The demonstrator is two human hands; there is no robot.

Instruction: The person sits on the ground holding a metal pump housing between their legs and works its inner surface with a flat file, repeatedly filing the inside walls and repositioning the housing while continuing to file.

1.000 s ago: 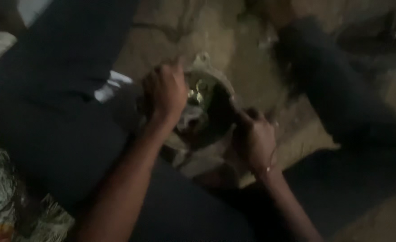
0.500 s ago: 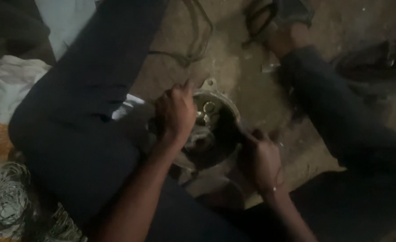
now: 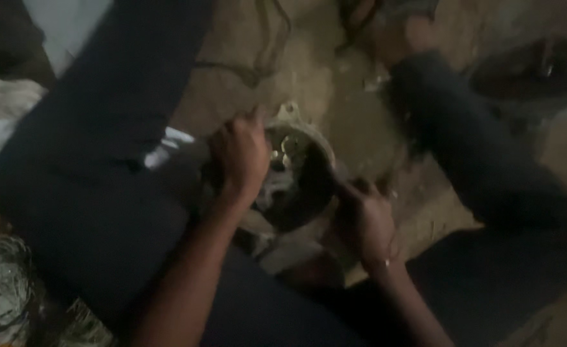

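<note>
The person sits on the dirt floor (image 3: 309, 71) with a round metal housing (image 3: 299, 186) lying between the dark-trousered legs. The left hand (image 3: 240, 154) is curled over the housing's left rim, its grip closed on the edge. The right hand (image 3: 364, 222) clasps the lower right rim; how tight that grip is, I cannot tell in the dim blur. A coil of wire (image 3: 1, 289) lies well apart at the lower left.

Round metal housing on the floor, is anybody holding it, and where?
Yes: the left hand grips the round metal housing at its left rim, and the right hand holds its lower right edge. Blur hides the fingers.
</note>
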